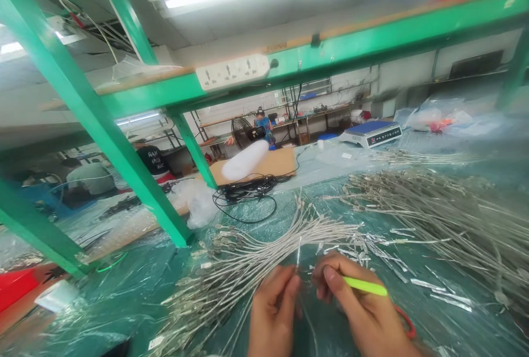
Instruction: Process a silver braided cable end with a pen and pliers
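Observation:
My left hand (273, 307) is closed in a pinch on a thin silver cable end (298, 260) just above a fanned bundle of grey cables (248, 258). My right hand (363, 307) sits close beside it, fingers curled round a yellow-green pen-like tool (366, 286), with something red (407, 321) at the wrist side. The two hands almost touch over the clear plastic sheet (136, 291) that covers the green bench. Small cut silver pieces (372, 247) lie scattered just beyond my fingers.
A large heap of grey cables (433, 208) fills the right side. A green rack post (136, 175) slants down at left. Beyond lie a black coiled cord (246, 194), a white roll (244, 161), a digital scale (372, 134), a power strip (233, 72), and people at far benches.

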A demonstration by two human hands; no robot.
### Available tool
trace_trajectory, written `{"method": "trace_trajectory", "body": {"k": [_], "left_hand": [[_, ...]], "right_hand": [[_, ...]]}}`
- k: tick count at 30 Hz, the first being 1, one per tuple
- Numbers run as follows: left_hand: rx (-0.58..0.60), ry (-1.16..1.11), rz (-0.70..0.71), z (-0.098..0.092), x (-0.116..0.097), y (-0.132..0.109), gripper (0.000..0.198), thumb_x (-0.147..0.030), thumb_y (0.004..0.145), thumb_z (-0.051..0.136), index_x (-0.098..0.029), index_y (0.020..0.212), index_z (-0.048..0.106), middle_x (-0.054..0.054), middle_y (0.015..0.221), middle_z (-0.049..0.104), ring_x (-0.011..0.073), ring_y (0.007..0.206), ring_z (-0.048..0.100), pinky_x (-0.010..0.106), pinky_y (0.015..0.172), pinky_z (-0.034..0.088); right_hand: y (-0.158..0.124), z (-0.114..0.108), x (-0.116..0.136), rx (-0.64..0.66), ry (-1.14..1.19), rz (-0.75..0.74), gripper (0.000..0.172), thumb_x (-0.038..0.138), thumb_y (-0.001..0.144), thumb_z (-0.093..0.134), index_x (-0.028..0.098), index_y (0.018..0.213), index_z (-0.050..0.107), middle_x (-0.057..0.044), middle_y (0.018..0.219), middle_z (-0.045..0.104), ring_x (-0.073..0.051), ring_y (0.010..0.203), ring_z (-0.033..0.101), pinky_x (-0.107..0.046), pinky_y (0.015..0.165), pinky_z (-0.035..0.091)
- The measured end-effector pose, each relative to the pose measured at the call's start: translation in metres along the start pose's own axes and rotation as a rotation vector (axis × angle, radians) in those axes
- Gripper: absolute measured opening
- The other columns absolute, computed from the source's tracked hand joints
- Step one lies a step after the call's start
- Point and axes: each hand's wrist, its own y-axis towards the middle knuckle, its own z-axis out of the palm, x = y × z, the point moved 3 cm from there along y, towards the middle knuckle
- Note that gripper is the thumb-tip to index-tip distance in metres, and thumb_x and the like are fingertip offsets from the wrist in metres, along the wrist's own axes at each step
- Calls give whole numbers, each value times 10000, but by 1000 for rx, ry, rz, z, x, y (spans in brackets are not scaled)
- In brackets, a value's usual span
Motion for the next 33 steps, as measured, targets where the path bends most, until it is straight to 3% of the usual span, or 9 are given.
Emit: {"method": "trace_trajectory", "body": {"k": [8,14,23,29,33], "left_hand": [[38,-91,-25,2,2,0,397,-401,953,414,-55,1049,585,72,840,461,80,630,463,235,587,390],[54,-37,-28,2,-3,0,409,-427,954,400,-63,844,550,75,822,432,88,671,458,241,610,382],[33,-7,8,3,1,1,357,-387,943,436,-63,857,558,64,806,439,71,618,457,231,565,364],[25,24,67,3,1,1,330,-348,954,427,-59,967,585,57,805,451,63,636,467,214,570,383],[-34,120,125,0,-4,-2,278,-289,944,458,-92,1061,614,59,840,482,81,780,510,201,692,415]], "right_hand": [[4,-1,2,-6,42,7,257,256,968,376,113,849,554,-37,747,534,-67,684,518,-187,633,423],[2,0,0,16,18,47,274,291,972,371,112,864,548,-42,749,533,-76,696,520,-205,654,422],[10,1,6,8,30,123,407,376,979,335,88,770,531,-60,702,521,-68,650,518,-182,614,401],[11,-1,6,18,59,179,445,437,968,338,89,772,535,-66,680,515,-77,627,511,-183,597,398],[6,-2,4,12,-30,62,351,333,971,364,100,776,540,-46,715,513,-70,676,505,-206,644,389]]}}
